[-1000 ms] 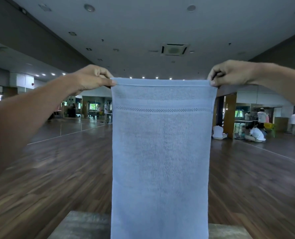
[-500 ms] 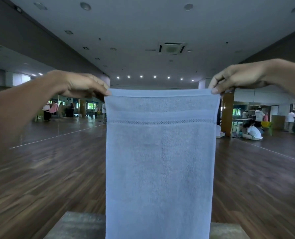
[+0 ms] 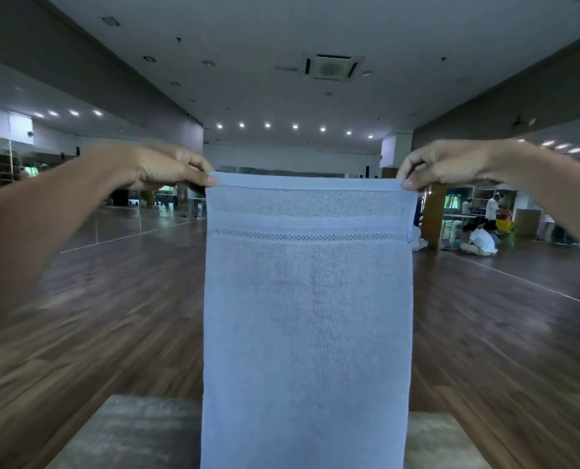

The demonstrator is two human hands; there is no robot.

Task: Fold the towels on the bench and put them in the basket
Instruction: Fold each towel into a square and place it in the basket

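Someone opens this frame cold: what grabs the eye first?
The light blue towel hangs flat in the centre, reaching the bottom edge. The left hand and right hand each pinch a top corner. The grey bench shows on either side of its lower part.

Both bare arms reach forward and slightly inward, held up level with each other, the left hand (image 3: 153,167) and right hand (image 3: 447,164) well apart, knuckles up, each with curled fingers (image 3: 197,163) pinching one top corner of the towel (image 3: 307,316).
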